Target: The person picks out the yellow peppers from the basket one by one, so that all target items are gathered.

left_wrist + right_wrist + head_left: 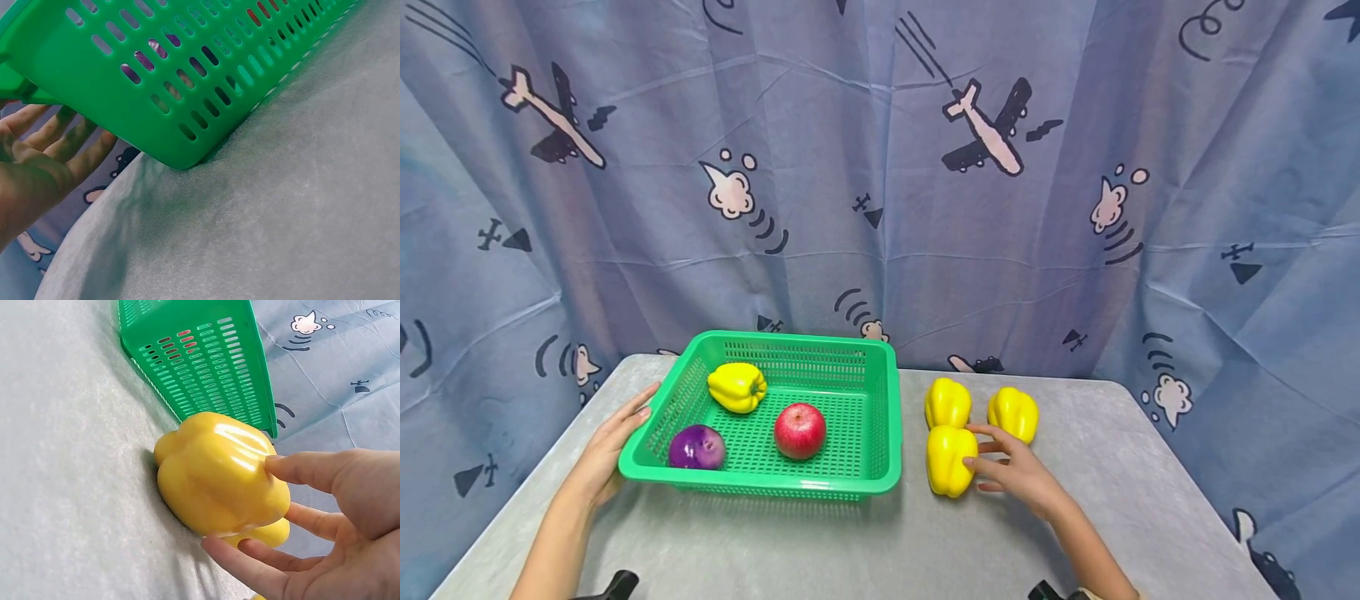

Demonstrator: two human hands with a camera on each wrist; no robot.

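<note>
A green plastic basket [880,450] stands on the table; inside are a yellow bell pepper [737,387], a purple round vegetable or fruit [697,447] and a red apple [800,431]. My left hand [606,450] rests against the basket's left side, its fingers fairly straight along the outer wall. To the right of the basket, my right hand [1018,473] is at the front yellow bell pepper [950,461]. Its thumb touches the pepper and the fingers are spread loosely beside it. That pepper hides part of another in the right wrist view.
Two more yellow bell peppers are close by: one [947,403] directly behind the front pepper, another [1013,414] behind my right hand. A grey cloth-like surface covers the table [790,550]. Behind its back edge hangs a blue curtain [850,167] with printed planes.
</note>
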